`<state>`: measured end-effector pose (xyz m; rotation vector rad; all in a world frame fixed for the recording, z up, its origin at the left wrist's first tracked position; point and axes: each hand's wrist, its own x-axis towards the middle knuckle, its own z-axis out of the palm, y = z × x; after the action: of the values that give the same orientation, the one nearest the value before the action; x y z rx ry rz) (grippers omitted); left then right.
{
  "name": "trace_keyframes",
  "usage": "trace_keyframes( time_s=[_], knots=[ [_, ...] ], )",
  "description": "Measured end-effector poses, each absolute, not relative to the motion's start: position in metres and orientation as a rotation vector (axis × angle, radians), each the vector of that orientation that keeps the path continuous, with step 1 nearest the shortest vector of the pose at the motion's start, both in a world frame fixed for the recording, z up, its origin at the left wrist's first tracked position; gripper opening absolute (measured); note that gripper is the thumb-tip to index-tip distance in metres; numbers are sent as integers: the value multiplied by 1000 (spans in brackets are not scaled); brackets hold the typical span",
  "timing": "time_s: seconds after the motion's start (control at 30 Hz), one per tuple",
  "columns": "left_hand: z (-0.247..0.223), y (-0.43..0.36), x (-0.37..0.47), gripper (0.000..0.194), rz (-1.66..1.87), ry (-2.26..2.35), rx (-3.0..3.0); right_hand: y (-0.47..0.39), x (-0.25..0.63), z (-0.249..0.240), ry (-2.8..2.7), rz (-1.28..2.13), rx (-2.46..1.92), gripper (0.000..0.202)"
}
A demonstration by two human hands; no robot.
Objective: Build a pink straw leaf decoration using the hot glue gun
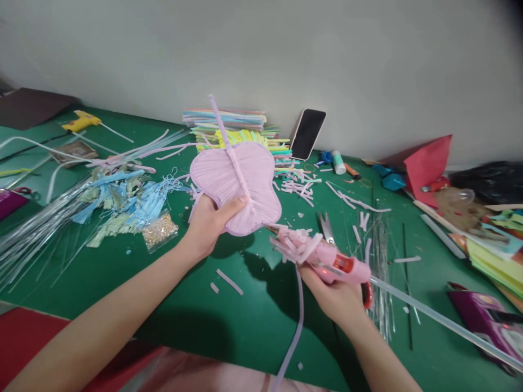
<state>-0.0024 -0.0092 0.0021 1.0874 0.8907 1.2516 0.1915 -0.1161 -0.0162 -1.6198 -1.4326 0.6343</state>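
Observation:
A lilac fan-like piece (255,174) with a wavy outline and a wrapped stem is held up over the green table. My left hand (208,223) pinches its lower left edge, thumb on the face near the stem's base. My right hand (333,296) is wrapped round a pink hot glue gun (327,258) with a clear glue stick out of its back. Lilac scraps cling to the gun's front. Its nozzle points at the piece's lower edge; whether they touch I cannot tell. A lilac strip (300,310) hangs below the gun.
Scissors (326,227) lie behind the glue gun. Pipe cleaners (229,118) are stacked at the back beside a leaning phone (308,133). Blue tassels (157,193), a bag of gold beads (160,231) and a yellow glue gun (84,121) lie left; a purple pouch (486,321) lies right.

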Motion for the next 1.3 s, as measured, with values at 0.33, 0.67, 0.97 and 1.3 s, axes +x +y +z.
trace_keyframes(
  time_s=[0.33,0.67,0.97,1.3],
  knots=[
    [-2,-9,-5,46,1245,913,1173,-115,192,-19,-1572,552,-1630,11],
    [-2,-8,-4,45,1240,920,1161,-114,196,-20,-1614,490,-1683,15],
    [-4,-8,-5,42,1238,921,1182,-115,199,-23,-1622,509,-1666,12],
    [-4,-8,-4,36,1254,927,1147,-114,201,-26,-1623,416,-1684,11]
  ],
)
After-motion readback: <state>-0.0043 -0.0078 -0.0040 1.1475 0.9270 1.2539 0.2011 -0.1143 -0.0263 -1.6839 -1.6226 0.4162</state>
